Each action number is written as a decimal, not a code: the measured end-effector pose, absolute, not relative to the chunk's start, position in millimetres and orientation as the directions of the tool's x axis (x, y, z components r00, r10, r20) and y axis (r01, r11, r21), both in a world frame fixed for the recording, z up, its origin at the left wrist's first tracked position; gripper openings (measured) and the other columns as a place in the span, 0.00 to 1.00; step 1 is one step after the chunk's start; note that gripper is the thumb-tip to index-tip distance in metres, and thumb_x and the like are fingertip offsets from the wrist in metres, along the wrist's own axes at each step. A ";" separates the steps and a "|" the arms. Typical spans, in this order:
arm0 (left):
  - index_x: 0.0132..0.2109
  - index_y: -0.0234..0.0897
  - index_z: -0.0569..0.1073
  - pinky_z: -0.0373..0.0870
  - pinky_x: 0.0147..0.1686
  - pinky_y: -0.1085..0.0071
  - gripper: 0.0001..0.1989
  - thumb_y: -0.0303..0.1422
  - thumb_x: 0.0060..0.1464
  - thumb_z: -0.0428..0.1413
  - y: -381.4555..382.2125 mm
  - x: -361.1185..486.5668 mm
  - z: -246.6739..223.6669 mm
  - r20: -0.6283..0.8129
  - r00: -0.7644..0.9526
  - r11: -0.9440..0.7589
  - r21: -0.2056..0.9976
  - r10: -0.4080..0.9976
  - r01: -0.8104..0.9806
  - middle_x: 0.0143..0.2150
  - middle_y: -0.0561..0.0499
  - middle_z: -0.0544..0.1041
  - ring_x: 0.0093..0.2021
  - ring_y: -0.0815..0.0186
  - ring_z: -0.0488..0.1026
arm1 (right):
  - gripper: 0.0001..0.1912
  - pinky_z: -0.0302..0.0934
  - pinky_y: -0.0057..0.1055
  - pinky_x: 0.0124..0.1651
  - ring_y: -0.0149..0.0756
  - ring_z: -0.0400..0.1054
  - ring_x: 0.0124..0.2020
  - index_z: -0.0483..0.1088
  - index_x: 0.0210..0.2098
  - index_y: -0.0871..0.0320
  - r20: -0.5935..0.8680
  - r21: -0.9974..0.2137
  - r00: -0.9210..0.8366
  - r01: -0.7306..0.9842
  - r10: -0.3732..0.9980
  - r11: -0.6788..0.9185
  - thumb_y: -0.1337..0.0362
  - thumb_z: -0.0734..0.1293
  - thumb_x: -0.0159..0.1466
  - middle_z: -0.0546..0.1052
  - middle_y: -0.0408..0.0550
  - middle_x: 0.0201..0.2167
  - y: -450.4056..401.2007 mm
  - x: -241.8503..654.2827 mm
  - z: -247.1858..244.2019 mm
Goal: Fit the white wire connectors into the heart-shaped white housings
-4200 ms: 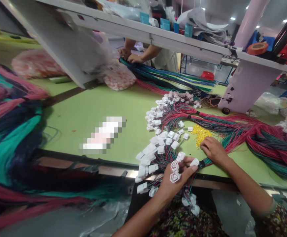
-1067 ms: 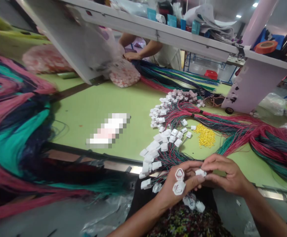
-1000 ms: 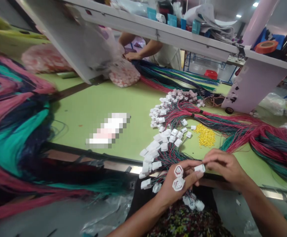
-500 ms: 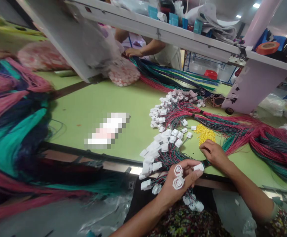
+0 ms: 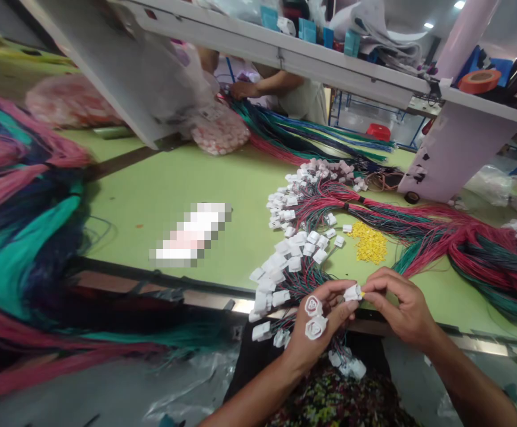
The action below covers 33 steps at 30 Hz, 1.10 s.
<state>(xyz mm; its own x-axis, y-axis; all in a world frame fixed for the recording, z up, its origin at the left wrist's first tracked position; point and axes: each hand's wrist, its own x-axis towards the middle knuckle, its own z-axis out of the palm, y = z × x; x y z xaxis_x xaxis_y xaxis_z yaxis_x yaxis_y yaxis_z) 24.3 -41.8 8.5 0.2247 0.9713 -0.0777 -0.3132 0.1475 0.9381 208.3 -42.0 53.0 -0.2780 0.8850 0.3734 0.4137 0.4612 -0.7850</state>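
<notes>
My left hand [image 5: 318,323] pinches a white connector [image 5: 352,292] between thumb and fingers. Two more white connectors [image 5: 315,326] stick up from the back of that hand, by the thumb. At the held connector's right end, my right hand [image 5: 400,302] grips a small yellow piece [image 5: 362,294] that touches it. Behind both hands lies a pile of small yellow pieces [image 5: 370,243]. White connectors on wires [image 5: 280,267] are bunched left of the pile, and several others [image 5: 348,363] hang below my left hand.
Red, green and black wire bundles [image 5: 476,237] cover the right side of the green table [image 5: 173,178]. Large bundles [image 5: 22,225] hang at the left. A shelf [image 5: 280,59] spans the back, where a person's hand [image 5: 243,90] touches wires. A blurred-out patch [image 5: 196,231] is mid-table.
My right hand has left the yellow pile and come to the connector in my left hand, with a yellow piece. The connector has turned slightly. Across the table, the person's hand has shifted.
</notes>
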 end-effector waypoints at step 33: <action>0.43 0.37 0.81 0.78 0.31 0.73 0.09 0.29 0.53 0.66 -48.6 31.0 1.2 0.091 0.101 -0.056 0.950 0.991 -0.306 0.34 0.50 0.85 0.28 0.67 0.79 | 0.03 0.66 0.29 0.41 0.34 0.71 0.37 0.76 0.36 0.55 0.232 -0.943 -0.192 0.195 0.953 0.269 0.63 0.71 0.66 0.76 0.45 0.34 -42.1 200.4 44.5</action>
<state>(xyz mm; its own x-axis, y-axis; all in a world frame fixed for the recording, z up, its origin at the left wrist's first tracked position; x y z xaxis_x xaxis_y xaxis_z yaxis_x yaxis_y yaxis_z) 31.0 -48.6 1.2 0.1006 0.9908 0.0910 -0.3060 -0.0562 0.9504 200.4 -42.1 44.5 -0.1922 0.9535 0.2324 0.1952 0.2692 -0.9431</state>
